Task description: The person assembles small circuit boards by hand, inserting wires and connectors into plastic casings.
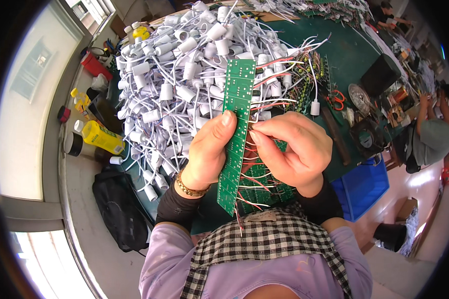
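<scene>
A long green circuit board strip [234,154] is held up on end, tilted slightly, in front of me. Several red and white wires [254,182] stick out from its right edge. My left hand [209,147] grips the strip at its left edge, thumb on the face. With thumb and forefinger pinched together, my right hand [297,149] is at the strip's right edge, by one of the wires; its fingertips hide most of what they pinch. More green boards [264,174] with wires lie on the table below my hands.
A large heap of white cylindrical parts with cables [159,92] covers the table's left and far side. Yellow bottles [102,137] and a black bag [119,209] are at the left. At the right are orange-handled scissors [338,99], a blue bin [361,189] and a seated person [434,134].
</scene>
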`<state>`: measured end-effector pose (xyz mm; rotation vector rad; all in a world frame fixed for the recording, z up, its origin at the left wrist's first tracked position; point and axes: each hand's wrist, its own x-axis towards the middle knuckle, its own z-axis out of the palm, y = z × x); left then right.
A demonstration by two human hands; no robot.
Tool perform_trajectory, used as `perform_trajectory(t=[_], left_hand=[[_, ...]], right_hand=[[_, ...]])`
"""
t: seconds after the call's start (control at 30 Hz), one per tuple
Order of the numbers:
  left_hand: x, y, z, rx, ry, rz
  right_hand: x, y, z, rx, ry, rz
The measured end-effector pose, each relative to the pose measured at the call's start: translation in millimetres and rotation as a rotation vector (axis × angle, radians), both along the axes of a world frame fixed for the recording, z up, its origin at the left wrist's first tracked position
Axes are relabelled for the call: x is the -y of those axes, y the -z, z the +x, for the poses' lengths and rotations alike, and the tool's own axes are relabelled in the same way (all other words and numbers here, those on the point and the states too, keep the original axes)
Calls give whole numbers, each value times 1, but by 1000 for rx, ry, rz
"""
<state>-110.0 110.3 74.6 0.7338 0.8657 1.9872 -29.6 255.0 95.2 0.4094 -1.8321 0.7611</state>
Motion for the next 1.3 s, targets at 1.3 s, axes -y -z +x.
perform_trajectory(t=[1.3], left_hand=[[-1,-11,14,-190,-174,-106]], right_hand=[[3,-7,6,70,-4,41]])
